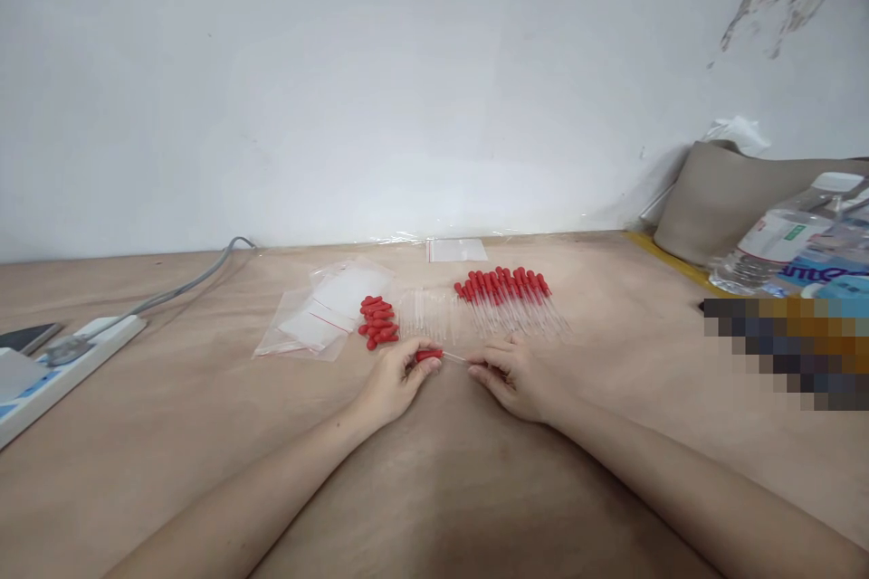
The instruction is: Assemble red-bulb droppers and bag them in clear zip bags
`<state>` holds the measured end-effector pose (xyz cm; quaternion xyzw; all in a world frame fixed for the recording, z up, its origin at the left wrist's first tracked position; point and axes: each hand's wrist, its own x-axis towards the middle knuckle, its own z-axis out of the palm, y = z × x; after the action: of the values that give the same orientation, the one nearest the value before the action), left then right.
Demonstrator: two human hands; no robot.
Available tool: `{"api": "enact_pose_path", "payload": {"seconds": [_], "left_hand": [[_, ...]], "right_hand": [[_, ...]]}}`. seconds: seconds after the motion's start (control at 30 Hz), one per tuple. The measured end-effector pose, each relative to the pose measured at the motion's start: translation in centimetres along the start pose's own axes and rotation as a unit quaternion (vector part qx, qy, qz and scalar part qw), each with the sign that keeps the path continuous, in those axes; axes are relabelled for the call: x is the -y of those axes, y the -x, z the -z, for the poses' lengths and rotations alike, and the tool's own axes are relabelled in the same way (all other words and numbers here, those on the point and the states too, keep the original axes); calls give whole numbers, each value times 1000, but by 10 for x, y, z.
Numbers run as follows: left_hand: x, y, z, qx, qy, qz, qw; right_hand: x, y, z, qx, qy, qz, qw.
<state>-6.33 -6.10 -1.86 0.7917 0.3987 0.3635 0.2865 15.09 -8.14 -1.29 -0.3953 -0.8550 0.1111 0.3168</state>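
We find the fingers of the left hand [399, 380] pinching a glossy red, rounded, rubber-like bulb [429, 355] between thumb and forefinger. The fingers of the right hand [520, 377] are drawn together on the far end of a thin, clear, straight tube [454, 358], which runs from the bulb's mouth across the gap between the hands. Both pieces are held low over the middle of the wood-coloured tabletop [611, 434].

We judge the main risk to be the tube: pushed off-axis, it could bend or snap, or slip out of the bulb if seated shallowly. We cannot tell how deep it sits. A careless sweep of either wrist could scatter the row of loose clear tubes [424, 315] just beyond the hands, or roll bulbs from the red bulb pile [378, 322] at its left. To its right, the fanned group of red-capped clear droppers [509, 289] lies near the right fingers and could be knocked out of order.

As to containers, we note overlapping transparent zip-seal plastic bags [326, 312] left of the bulbs, lying flat, with no contents visible. A smaller flat transparent bag [458, 251] lies at the tabletop's back edge. Near its right edge lies a clear, white-capped plastic bottle [780, 244]; its fill level cannot be determined.
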Motion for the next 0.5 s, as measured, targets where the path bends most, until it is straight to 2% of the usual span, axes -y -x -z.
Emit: {"api": "enact_pose_path", "payload": {"seconds": [0.27,0.4,0.5], "left_hand": [[-2,3,2,77,21,-8,997],[-3,5,2,79,-3,1,997],[-4,6,2,68,-38,-25,997]], "right_hand": [[-7,-6,6,44,42,30,998],[-3,-7,8,28,104,46,993],[3,-5,9,23,136,50,989]]}}
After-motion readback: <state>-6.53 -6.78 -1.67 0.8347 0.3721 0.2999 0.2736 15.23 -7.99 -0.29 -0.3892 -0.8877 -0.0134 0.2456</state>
